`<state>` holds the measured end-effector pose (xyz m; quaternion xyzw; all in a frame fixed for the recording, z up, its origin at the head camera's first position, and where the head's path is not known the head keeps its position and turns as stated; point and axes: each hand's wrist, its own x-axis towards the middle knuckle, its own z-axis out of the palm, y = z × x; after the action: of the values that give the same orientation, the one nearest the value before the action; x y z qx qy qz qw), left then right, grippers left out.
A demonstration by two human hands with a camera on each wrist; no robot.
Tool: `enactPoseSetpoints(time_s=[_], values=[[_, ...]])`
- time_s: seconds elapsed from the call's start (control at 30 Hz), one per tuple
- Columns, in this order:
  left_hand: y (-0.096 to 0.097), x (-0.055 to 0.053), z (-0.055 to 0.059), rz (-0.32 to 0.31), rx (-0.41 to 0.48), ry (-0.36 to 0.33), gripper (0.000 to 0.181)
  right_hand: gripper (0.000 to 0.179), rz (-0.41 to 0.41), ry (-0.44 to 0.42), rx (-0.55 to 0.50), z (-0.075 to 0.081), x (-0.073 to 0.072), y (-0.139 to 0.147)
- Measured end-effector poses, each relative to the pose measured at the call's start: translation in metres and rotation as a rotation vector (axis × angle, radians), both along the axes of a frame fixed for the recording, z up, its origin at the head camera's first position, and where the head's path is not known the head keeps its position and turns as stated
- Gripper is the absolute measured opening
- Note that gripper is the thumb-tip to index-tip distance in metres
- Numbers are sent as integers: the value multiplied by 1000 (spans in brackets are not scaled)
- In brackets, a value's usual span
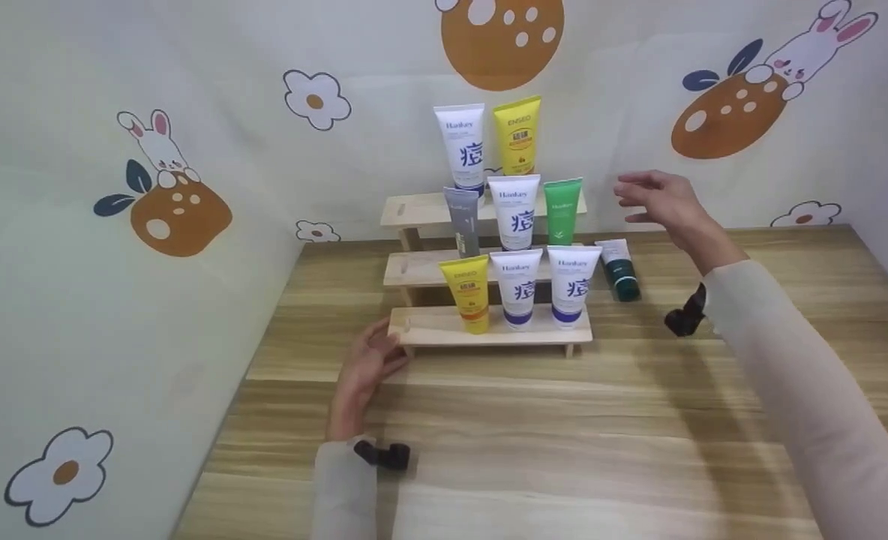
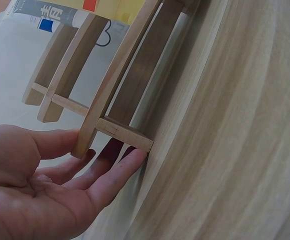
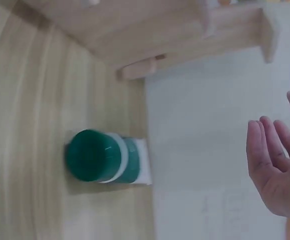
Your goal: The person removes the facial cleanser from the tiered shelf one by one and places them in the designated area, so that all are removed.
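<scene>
A three-step wooden display stand [image 1: 429, 324] holds several squeeze tubes standing on their caps. My left hand [image 1: 367, 364] grips the left end of its lowest step; in the left wrist view the thumb lies against the step's end and the fingers reach behind the stand's leg [image 2: 125, 134]. My right hand [image 1: 661, 196] hangs in the air to the right of the top step, fingers extended and holding nothing. Nearest to it stand a green tube [image 1: 562, 214] on the middle step and, lying on the table, a white tube with a dark green cap [image 3: 87, 156].
White Hankey tubes [image 1: 517, 289] and a yellow tube [image 1: 468, 294] stand on the bottom step. A grey tube [image 1: 463, 225] is on the middle step, another yellow tube [image 1: 517, 139] on top. Behind the wood-grain table [image 1: 564, 420] hangs a printed cloth [image 1: 369, 165].
</scene>
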<state>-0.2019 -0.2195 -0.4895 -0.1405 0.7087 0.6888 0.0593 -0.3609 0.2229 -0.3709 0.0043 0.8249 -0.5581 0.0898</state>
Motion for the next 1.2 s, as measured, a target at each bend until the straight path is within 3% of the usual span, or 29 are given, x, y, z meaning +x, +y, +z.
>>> enactPoseSetpoints(time_s=[0.3, 0.5, 0.8, 1.2], values=[[-1, -2, 2, 16, -2, -25, 48, 68, 76, 110, -36, 55, 7, -18], [-2, -5, 5, 24, 3, -17, 48, 69, 118, 131, -40, 78, 7, -35], [-5, 0, 2, 7, 22, 7, 47, 70, 191, 127, 15, 93, 2, -67], [-2, 0, -1, -2, 9, -10, 49, 66, 250, 76, 125, 103, -4, -84]])
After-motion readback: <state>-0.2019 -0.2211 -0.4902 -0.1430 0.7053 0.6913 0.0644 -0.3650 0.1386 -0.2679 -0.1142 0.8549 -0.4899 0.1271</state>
